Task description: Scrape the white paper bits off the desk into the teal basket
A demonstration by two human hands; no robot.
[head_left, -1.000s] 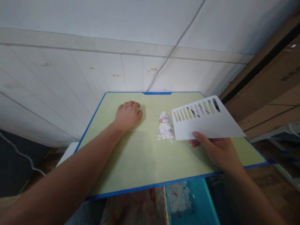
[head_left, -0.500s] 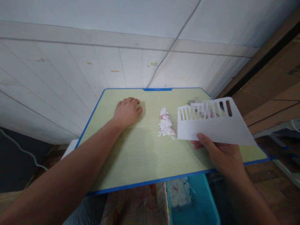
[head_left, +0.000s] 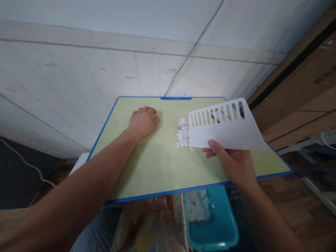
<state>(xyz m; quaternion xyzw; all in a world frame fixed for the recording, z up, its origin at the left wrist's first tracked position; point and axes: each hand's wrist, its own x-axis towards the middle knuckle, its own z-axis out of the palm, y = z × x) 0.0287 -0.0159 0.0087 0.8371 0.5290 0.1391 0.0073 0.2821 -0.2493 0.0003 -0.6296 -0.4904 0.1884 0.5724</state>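
My left hand [head_left: 144, 120] rests palm down on the left part of the table, its fingers loosely bent and nothing seen in them. My right hand [head_left: 233, 162] grips the lower edge of a white slotted sheet [head_left: 228, 135], thumb on the near face and fingers behind. A row of rounded slots, growing larger to the right, runs along the sheet's upper edge. Left of the sheet lies a small heap of white and pinkish paper scraps [head_left: 182, 134], partly covered by it. Dark items behind the sheet show through the slots; I cannot make out what they are.
The pale yellow table [head_left: 157, 164] has a blue rim. Below its front edge stands a teal bin [head_left: 214, 224] with white scraps inside, beside a patterned cloth [head_left: 149, 227]. A white panelled wall with a grey cable [head_left: 193, 50] rises behind; brown cardboard [head_left: 301, 94] stands right.
My right hand has moved the slotted sheet left and up, so that it now hides the right side of the scrap heap. My left hand stays in place; the view has shifted slightly.
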